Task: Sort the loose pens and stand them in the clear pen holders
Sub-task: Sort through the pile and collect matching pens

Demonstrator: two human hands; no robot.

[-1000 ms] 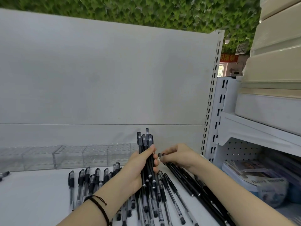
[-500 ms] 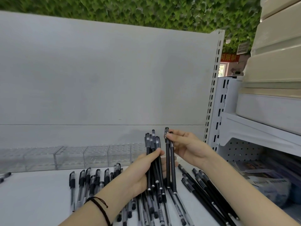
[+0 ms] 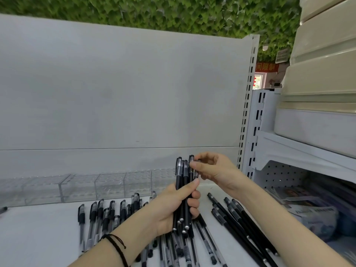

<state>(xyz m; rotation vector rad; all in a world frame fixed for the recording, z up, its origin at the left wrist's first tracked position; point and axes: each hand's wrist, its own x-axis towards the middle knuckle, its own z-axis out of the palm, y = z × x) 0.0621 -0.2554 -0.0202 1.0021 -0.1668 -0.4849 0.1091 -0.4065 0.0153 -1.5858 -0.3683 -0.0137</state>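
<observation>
My left hand (image 3: 174,207) grips an upright bundle of black pens (image 3: 183,191) above the white shelf (image 3: 38,237). My right hand (image 3: 213,170) pinches the top caps of that bundle with thumb and fingertips. Loose clear-barrel pens with black caps (image 3: 107,216) lie in a pile on the shelf to the left and under my left hand. Several all-black pens (image 3: 237,220) lie to the right, under my right forearm. A row of clear pen holders (image 3: 92,187) stands along the back panel with nothing visible inside.
A grey back panel (image 3: 115,93) rises behind the holders. A white slotted upright (image 3: 248,112) bounds the shelf on the right. Beyond it a second shelving unit holds beige bins (image 3: 317,74) above and packaged goods (image 3: 308,209) below. One pen tip (image 3: 3,210) shows at the far left edge.
My right hand lifted black pens from the shelf, brought them upright and joined them to the bundle in my left hand. It now pinches the bundle's top.
</observation>
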